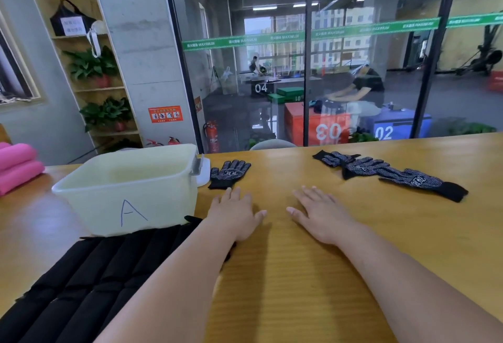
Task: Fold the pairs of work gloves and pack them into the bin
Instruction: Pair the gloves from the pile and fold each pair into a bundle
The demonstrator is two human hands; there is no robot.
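Observation:
A black dotted work glove point(229, 174) lies flat on the wooden table point(299, 274), just right of the translucent white bin point(130, 190) marked "A". Several more black dotted gloves point(392, 173) lie overlapping in a row at the right back of the table. My left hand point(234, 214) rests palm down on the table just in front of the single glove, fingers straight. My right hand point(321, 213) rests flat beside it, apart from the glove pile. Neither hand holds anything. The bin looks empty inside.
A black quilted pad point(89, 280) lies at the front left, under my left forearm and against the bin. Pink rolled cloths point(16, 165) sit at the far left. A glass wall runs behind the table's far edge.

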